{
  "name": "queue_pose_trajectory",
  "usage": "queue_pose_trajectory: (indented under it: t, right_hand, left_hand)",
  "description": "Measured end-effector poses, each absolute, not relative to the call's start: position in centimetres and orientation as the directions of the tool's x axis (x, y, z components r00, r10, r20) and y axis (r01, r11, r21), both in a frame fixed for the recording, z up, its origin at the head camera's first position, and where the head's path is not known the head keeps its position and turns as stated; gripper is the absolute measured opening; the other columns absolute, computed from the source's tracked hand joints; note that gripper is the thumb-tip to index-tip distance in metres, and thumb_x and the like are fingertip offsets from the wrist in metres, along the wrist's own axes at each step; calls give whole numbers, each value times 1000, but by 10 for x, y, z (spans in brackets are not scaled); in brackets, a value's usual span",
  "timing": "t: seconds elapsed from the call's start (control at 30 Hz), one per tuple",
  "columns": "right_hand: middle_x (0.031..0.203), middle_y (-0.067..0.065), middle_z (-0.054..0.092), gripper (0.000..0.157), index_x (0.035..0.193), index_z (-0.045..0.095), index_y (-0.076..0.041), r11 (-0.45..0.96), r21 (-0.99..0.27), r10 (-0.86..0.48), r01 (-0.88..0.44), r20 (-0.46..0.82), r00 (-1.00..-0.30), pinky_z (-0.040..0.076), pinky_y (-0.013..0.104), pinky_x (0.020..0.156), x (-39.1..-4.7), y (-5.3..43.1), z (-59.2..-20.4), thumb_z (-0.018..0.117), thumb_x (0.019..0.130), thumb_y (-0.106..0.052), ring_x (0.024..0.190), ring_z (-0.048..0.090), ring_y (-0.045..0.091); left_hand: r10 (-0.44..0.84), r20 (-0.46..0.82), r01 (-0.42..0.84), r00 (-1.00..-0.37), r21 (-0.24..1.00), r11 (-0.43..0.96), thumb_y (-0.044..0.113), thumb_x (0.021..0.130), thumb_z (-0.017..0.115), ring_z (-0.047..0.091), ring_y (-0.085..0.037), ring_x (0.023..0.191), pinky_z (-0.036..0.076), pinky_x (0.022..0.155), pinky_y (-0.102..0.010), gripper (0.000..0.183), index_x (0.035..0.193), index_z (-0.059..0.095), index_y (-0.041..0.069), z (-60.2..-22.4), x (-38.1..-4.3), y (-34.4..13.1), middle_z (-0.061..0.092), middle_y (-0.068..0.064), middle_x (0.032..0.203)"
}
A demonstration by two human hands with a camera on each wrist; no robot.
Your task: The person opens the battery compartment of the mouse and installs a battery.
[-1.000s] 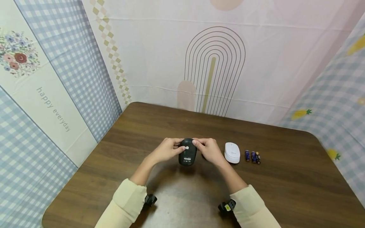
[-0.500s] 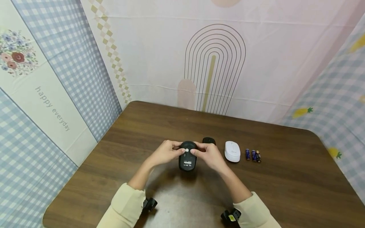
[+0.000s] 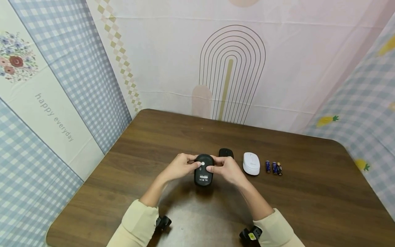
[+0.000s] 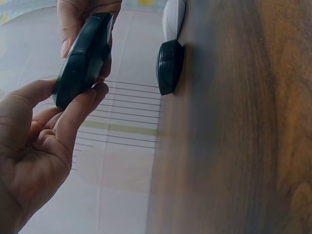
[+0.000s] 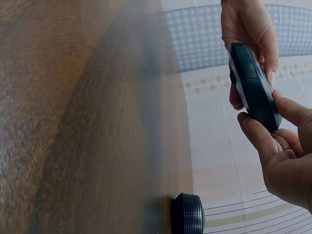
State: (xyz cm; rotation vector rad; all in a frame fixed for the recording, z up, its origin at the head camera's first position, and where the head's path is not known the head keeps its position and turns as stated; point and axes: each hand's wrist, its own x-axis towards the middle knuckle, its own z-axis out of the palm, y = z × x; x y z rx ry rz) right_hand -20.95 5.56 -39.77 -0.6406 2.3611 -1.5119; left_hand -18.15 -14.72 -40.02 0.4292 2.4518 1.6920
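Observation:
Both hands hold a black computer mouse (image 3: 203, 175) above the table, its underside with a white label facing the head camera. My left hand (image 3: 180, 167) pinches its left side, thumb on the underside near a small light round spot. On the other side, my right hand (image 3: 227, 168) grips it with the thumb on the underside and fingers behind. The left wrist view shows the mouse (image 4: 83, 61) edge-on, clear of the table. In the right wrist view, fingers of both hands also lie around the mouse (image 5: 253, 87).
Just behind my right hand, a second black mouse (image 3: 226, 152) rests on the brown table (image 3: 160, 137). To its right stands a white mouse (image 3: 251, 164). Beyond that lie two blue batteries (image 3: 267, 167) and a black-and-gold battery (image 3: 279, 169). A patterned cloth (image 3: 166, 61) hangs behind the table.
The held mouse has come slightly lower in the head view, both hands with it. My right thumb has moved down along its underside. The second black mouse shows more from behind the right hand.

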Motion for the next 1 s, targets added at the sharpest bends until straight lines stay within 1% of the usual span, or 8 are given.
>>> queue_pose_trajectory:
  t: [0.17,0.33,0.47,0.6,0.7,0.83,0.93,1.0]
  right_hand:
    - [112,19,62,45,121,57,5,362,-906,-509,-218,3,-861,51,32,80,-212,56,-399,71,82,-13,94,62,19]
    - [108,19,63,45,121,57,5,367,-905,-503,-214,0,-864,52,31,78,-213,54,-400,71,82,-13,92,63,18]
    - [112,20,61,45,121,57,5,368,-910,-488,-192,-13,-873,52,30,77,-213,52,-398,71,82,-13,92,63,19]
    - [120,22,56,45,121,57,6,363,-914,-473,-181,-14,-881,52,31,77,-213,50,-397,71,82,-13,95,62,22]
    - [124,24,52,45,121,56,6,363,-913,-471,-186,-8,-882,52,32,79,-212,48,-396,70,83,-13,100,60,24]
    - [124,23,53,44,121,57,6,370,-911,-465,-184,-9,-885,52,31,79,-212,47,-396,70,83,-14,102,59,23]
    - [119,20,57,43,121,58,4,374,-911,-453,-172,-17,-892,52,30,78,-212,47,-396,70,83,-13,98,61,21]
    - [117,20,58,42,121,58,4,376,-909,-453,-181,-10,-891,52,30,77,-212,48,-396,69,83,-12,96,61,20]
  left_hand:
    - [328,67,174,-942,935,309,7,91,55,65,-17,87,55,71,-28,34,120,54,-12,-403,-182,-147,63,-21,106]
    - [336,70,177,-939,939,297,7,91,55,65,-16,85,55,72,-35,34,120,54,-12,-401,-181,-149,64,-22,104]
    - [335,67,176,-940,936,304,7,91,55,64,-13,81,55,71,-37,34,120,55,-11,-401,-182,-150,65,-20,103]
    - [329,64,168,-942,940,296,6,91,55,64,-14,81,55,72,-38,33,119,55,-11,-401,-183,-151,64,-21,103]
    - [329,70,175,-942,938,299,4,91,55,64,-15,81,54,73,-44,32,118,55,-13,-399,-183,-152,64,-23,103]
    - [339,72,183,-938,934,307,1,91,53,63,-15,79,52,74,-49,32,117,53,-17,-387,-177,-151,63,-25,102]
    - [345,66,179,-936,935,307,0,91,53,62,-13,77,52,73,-50,31,117,53,-17,-376,-172,-150,63,-26,101]
    - [344,61,174,-937,935,309,1,91,53,61,-12,74,54,71,-45,31,117,53,-17,-372,-170,-149,64,-25,101]
